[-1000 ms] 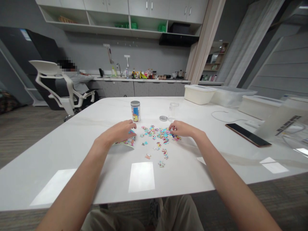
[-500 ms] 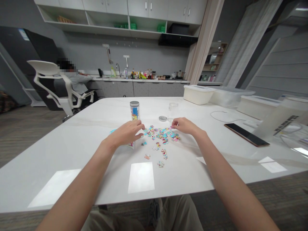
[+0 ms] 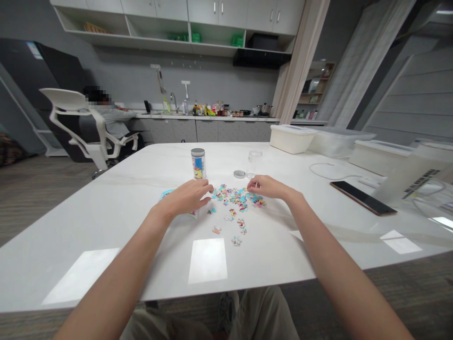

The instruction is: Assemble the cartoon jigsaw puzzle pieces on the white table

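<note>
Illumination: moderate and diffuse; background dimmer. The white tabletop (image 3: 269, 255) shows a bright rectangular glare patch (image 3: 208, 260) on the wearer's side of the left hand (image 3: 188, 196) and right hand (image 3: 267, 186), with others outboard of each. Shadows: soft, faint. Wide-angle stretch tilts the bottle (image 3: 414, 174) outboard of the right hand. Detail in the puzzle pieces (image 3: 233, 196) between the hands: soft.

1 head view looks forward and down from the wearer, over both forearms, with the fingers (image 3: 211, 190) mid-view and the surface (image 3: 106, 226) beneath them.
</note>
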